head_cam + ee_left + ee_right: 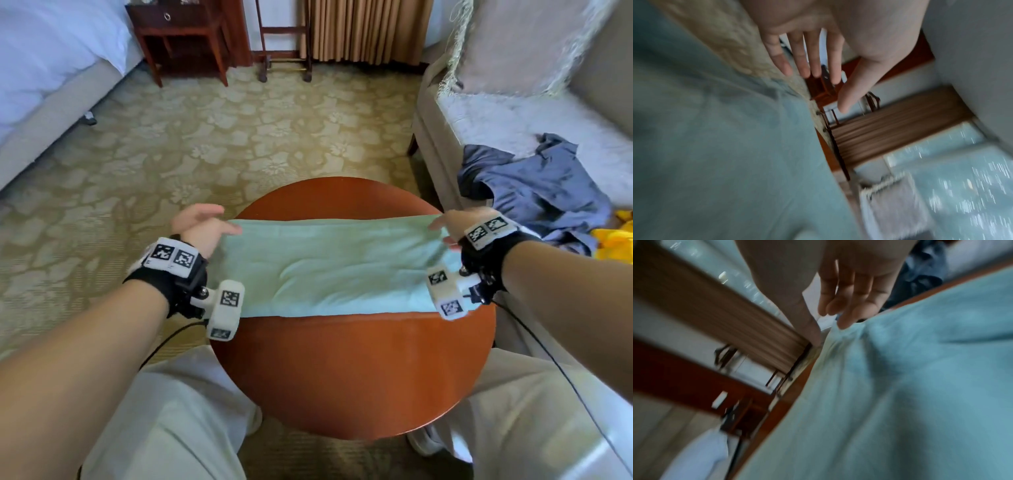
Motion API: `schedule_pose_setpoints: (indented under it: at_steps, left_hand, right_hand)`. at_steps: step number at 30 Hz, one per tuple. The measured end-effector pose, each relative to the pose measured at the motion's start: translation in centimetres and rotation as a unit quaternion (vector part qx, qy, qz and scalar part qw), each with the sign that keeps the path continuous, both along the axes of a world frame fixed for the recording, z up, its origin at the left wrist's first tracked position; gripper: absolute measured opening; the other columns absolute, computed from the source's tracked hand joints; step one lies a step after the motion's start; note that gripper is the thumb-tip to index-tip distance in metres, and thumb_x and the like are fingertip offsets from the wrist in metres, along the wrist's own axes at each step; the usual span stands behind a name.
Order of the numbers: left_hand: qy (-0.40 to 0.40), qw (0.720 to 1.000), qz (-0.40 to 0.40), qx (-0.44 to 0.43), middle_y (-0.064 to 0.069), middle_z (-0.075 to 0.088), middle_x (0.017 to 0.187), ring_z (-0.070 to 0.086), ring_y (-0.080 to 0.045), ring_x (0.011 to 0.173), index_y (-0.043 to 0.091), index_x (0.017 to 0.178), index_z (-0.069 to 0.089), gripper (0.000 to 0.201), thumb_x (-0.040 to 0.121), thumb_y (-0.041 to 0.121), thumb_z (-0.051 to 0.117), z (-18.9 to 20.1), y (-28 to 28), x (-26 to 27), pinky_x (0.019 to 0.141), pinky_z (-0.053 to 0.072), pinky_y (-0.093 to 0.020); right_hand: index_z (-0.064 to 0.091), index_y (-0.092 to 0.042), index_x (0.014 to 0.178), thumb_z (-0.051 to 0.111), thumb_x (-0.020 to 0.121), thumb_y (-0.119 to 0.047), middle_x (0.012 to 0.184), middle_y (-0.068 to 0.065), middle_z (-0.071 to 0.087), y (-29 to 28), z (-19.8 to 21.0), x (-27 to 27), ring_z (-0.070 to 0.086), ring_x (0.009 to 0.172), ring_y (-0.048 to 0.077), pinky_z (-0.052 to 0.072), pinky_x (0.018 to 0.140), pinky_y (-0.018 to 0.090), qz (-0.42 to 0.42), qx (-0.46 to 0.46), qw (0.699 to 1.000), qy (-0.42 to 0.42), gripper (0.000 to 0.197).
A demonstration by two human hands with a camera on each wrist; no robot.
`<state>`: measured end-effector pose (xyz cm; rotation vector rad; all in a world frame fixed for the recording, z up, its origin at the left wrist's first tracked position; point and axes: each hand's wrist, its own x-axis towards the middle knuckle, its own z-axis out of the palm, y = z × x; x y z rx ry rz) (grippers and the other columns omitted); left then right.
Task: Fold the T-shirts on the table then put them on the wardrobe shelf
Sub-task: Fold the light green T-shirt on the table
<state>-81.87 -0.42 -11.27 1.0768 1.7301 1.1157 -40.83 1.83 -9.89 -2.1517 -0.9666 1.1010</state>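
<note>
Round table (359,370), unlabelled green T-shirt (329,270)

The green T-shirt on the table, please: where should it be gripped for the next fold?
Pinch the green T-shirt at its two short ends, from the sides. It lies as a long flat strip across the round table.

A round wooden table (359,370) carries a folded mint-green T-shirt (329,270) lying flat.

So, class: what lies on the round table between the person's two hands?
In the head view, only the folded light-green T-shirt spans the table from left hand to right hand.
</note>
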Motion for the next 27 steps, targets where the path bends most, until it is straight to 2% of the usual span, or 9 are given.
schedule_pose_setpoints:
  at_steps: [3,5,8,10,13,16,20,22,27]
  left_hand:
    - [0.119,0.988,-0.095,0.01,0.002,0.071,0.089,0.068,-0.016,0.094,0.019,0.088,0.067,0.039,0.062,-0.004,0.086,0.7,-1.0,3.6,0.079,0.05,-0.025]
    - [0.174,0.968,-0.179,-0.033,-0.001,0.069,0.107,0.063,-0.02,0.109,0.019,0.095,0.064,0.041,0.065,0.001,0.086,0.5,-1.3,5.7,0.09,0.048,-0.03]
    - [0.394,0.88,-0.255,-0.078,0.004,0.043,0.147,0.042,-0.021,0.136,0.032,0.102,0.062,0.04,0.07,0.026,0.085,-0.2,-1.5,6.5,0.11,0.032,-0.036]
    - [0.465,0.832,-0.279,-0.117,0.008,0.03,0.155,0.029,-0.019,0.143,0.036,0.1,0.062,0.036,0.071,0.039,0.082,-0.4,-1.5,6.2,0.118,0.017,-0.044]
    - [0.47,0.821,-0.282,-0.163,0.011,0.021,0.16,0.013,-0.016,0.149,0.035,0.092,0.059,0.038,0.066,0.053,0.081,-0.9,-1.1,5.1,0.119,0.005,-0.051]
    - [0.5,0.805,-0.276,-0.16,0.012,0.034,0.15,0.025,-0.018,0.141,0.031,0.088,0.059,0.047,0.064,0.068,0.075,-0.6,-0.7,4.5,0.112,0.013,-0.05]
    - [0.501,0.806,-0.278,-0.149,0.004,0.055,0.111,0.052,-0.019,0.105,0.022,0.079,0.068,0.05,0.068,0.071,0.071,0.2,-1.3,4.3,0.099,0.04,-0.043]
    - [0.493,0.8,-0.3,-0.166,-0.002,0.063,0.098,0.057,-0.019,0.09,0.013,0.084,0.07,0.055,0.07,0.067,0.072,0.9,-1.9,4.4,0.078,0.05,-0.033]
    - [0.456,0.807,-0.3,-0.223,0.0,0.056,0.084,0.051,-0.014,0.07,0.011,0.099,0.055,0.065,0.067,0.062,0.079,1.0,-4.7,4.9,0.052,0.035,-0.027]
  right_hand:
    - [0.064,-0.006,0.085,0.078,0.077,-0.021,0.089,0.009,0.071,-2.8,0.3,-3.4,0.065,0.066,0.02,0.055,0.066,0.027,0.147,-0.064,0.986,-0.046,0.022]
    - [0.067,-0.011,0.079,0.084,0.066,-0.043,0.073,0.002,0.073,-4.3,-0.2,-5.1,0.065,0.065,0.019,0.052,0.072,0.032,0.231,-0.103,0.961,-0.112,0.039]
    - [0.065,-0.022,0.084,0.08,0.045,-0.069,0.09,-0.003,0.067,-5.4,-1.4,-6.8,0.062,0.086,0.018,0.052,0.082,0.034,0.311,-0.109,0.918,-0.222,0.063]
    - [0.06,-0.028,0.097,0.082,0.044,-0.065,0.1,-0.005,0.06,-5.6,-1.9,-7.2,0.059,0.094,0.019,0.052,0.087,0.037,0.319,-0.096,0.91,-0.246,0.068]
    - [0.055,-0.031,0.104,0.085,0.053,-0.054,0.098,-0.01,0.058,-5.6,-2.6,-6.8,0.058,0.093,0.016,0.051,0.087,0.036,0.329,-0.062,0.908,-0.252,0.064]
    - [0.053,-0.033,0.115,0.079,0.065,-0.055,0.107,-0.009,0.053,-4.3,-2.3,-6.1,0.053,0.104,0.02,0.046,0.094,0.041,0.344,-0.025,0.883,-0.319,0.061]
    - [0.046,-0.026,0.132,0.064,0.082,-0.039,0.131,0.004,0.045,-1.3,-1.6,-6.4,0.041,0.127,0.027,0.021,0.113,0.048,0.304,-0.017,0.848,-0.433,0.055]
    - [0.043,-0.02,0.134,0.059,0.082,-0.029,0.135,0.009,0.042,-0.7,-1.4,-7.0,0.037,0.131,0.029,0.02,0.114,0.048,0.234,-0.009,0.866,-0.442,0.055]
    - [0.035,-0.012,0.138,0.064,0.079,-0.039,0.137,0.013,0.036,-2.3,-1.0,-10.4,0.034,0.13,0.033,0.03,0.106,0.047,0.172,-0.028,0.913,-0.368,0.07]
